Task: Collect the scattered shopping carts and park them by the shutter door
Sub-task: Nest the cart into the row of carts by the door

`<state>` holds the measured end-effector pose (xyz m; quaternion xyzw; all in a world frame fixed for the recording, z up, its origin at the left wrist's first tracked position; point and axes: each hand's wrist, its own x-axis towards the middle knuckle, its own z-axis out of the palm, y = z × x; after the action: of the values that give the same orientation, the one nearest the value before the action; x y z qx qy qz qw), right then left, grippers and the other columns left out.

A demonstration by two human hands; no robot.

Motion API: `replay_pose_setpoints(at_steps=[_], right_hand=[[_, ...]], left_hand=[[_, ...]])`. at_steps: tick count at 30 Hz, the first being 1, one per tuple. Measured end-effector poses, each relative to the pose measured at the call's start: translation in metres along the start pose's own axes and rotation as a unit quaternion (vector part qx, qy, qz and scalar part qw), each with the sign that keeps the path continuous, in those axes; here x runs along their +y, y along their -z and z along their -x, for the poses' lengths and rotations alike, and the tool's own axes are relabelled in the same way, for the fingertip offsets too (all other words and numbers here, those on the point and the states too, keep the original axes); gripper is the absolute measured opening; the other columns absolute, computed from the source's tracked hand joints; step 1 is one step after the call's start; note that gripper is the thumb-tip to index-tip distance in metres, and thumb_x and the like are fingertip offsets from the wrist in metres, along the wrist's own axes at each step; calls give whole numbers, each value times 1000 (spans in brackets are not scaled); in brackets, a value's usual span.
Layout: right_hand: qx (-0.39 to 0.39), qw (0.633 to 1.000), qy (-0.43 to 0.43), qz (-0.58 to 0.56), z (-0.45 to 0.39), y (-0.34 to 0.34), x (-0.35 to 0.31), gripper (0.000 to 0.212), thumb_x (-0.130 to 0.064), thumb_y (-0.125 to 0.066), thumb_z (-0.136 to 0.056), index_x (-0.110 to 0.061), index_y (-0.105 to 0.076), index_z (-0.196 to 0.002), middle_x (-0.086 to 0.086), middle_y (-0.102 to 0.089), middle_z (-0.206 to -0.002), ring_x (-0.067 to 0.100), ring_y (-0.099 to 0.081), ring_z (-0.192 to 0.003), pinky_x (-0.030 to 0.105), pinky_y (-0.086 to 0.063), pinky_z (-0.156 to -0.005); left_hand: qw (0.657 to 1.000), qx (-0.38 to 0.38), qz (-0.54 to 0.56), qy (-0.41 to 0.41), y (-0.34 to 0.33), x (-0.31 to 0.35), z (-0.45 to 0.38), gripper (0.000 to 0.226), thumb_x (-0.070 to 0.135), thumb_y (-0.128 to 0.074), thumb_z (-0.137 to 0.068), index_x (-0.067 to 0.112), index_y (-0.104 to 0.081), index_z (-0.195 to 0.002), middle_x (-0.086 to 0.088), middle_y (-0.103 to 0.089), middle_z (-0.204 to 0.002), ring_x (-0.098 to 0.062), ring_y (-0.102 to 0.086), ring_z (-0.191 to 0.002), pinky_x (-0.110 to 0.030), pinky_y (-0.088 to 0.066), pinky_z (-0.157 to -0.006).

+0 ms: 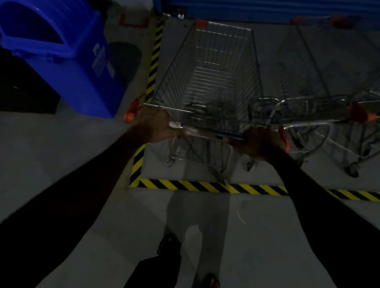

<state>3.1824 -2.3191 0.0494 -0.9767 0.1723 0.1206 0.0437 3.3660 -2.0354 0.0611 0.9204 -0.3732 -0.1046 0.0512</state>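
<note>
A wire shopping cart (212, 75) with orange corner caps stands straight ahead of me, its nose close to the blue shutter door (271, 4). My left hand (156, 126) grips the left end of its handle bar (209, 132) and my right hand (261, 142) grips the right end. The cart sits inside the floor area marked by yellow-black hazard tape (203, 186). Two more carts (332, 89) stand to its right, also facing the shutter.
A large blue bin (61, 41) with an open lid stands at the left, just outside the tape line. Something dark lies on the floor (13, 83) beside it. My feet (189, 262) are behind the tape on bare grey concrete.
</note>
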Motion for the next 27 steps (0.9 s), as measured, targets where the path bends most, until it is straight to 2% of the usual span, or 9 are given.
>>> replay_pose_setpoints(at_steps=[4,8,10,13,15,18,20,24,27], right_hand=[[-5,1000,24,-3,28,-10,14,106,-114,-2,-58,-22,-56,-54,-4,-54,-51,15,-54,-56,49,-41,-80],[-30,999,28,-22,70,-24,22,108,-113,-3,-59,-21,-58,-50,-7,-55,-47,9,-50,-52,57,-50,-89],[-22,999,24,-19,99,-24,19,101,-113,-2,-59,-25,-51,-52,-8,-48,-50,7,-42,-52,54,-42,-79],[-25,999,28,21,140,-24,12,90,-108,-8,-70,-29,-47,-56,-6,-61,-65,12,-56,-71,61,-22,-117],[9,998,40,41,161,-29,10,88,-108,-12,-71,-28,-47,-56,-4,-65,-71,20,-68,-89,59,-20,-121],[-8,999,53,-8,186,-38,9,93,-108,-19,-69,-22,-51,-52,-7,-48,-54,23,-72,-81,42,-49,-92],[-20,998,58,-29,203,-42,7,90,-106,-22,-69,-22,-50,-54,-6,-50,-56,20,-68,-72,34,-49,-73],[17,997,70,-16,242,-62,5,85,-105,-19,-71,-26,-44,-55,2,-71,-74,21,-72,-76,29,-42,-65],[23,997,73,22,264,-76,5,91,-106,-11,-71,-31,-62,-71,-4,-74,-81,15,-73,-81,29,-47,-70]], left_hand=[[999,-3,-19,49,-5,23,49,74,99,-46,-77,27,-58,-72,-2,-69,-85,-22,-69,-100,-42,-45,-98],[996,-14,-35,85,-17,49,98,89,108,-34,-73,38,-77,-106,-1,-77,-121,-23,-64,-127,-57,-13,-129],[993,-18,-41,112,-23,56,120,105,115,-20,-62,39,-78,-105,2,-78,-117,-21,-65,-124,-57,-15,-129],[992,-4,-24,127,-29,73,155,104,116,-19,-55,38,-76,-93,1,-79,-108,-22,-68,-120,-53,-26,-126],[992,-5,-34,124,-30,83,173,91,116,-20,-57,37,-63,-67,2,-77,-98,-21,-70,-117,-52,-26,-126],[990,-16,-59,129,-40,88,197,85,114,-24,-63,34,-54,-59,6,-77,-100,-17,-69,-116,-51,-16,-129],[988,-8,-71,135,-49,89,216,91,115,-24,-61,34,-63,-64,8,-77,-95,-16,-70,-113,-49,-16,-129],[985,-2,-95,141,-63,100,253,99,116,-20,-58,34,-73,-75,10,-78,-92,-12,-71,-108,-45,-16,-129],[986,19,-100,129,-73,102,277,96,116,-19,-58,31,-63,-63,8,-76,-76,-12,-75,-90,-44,-27,-124]])
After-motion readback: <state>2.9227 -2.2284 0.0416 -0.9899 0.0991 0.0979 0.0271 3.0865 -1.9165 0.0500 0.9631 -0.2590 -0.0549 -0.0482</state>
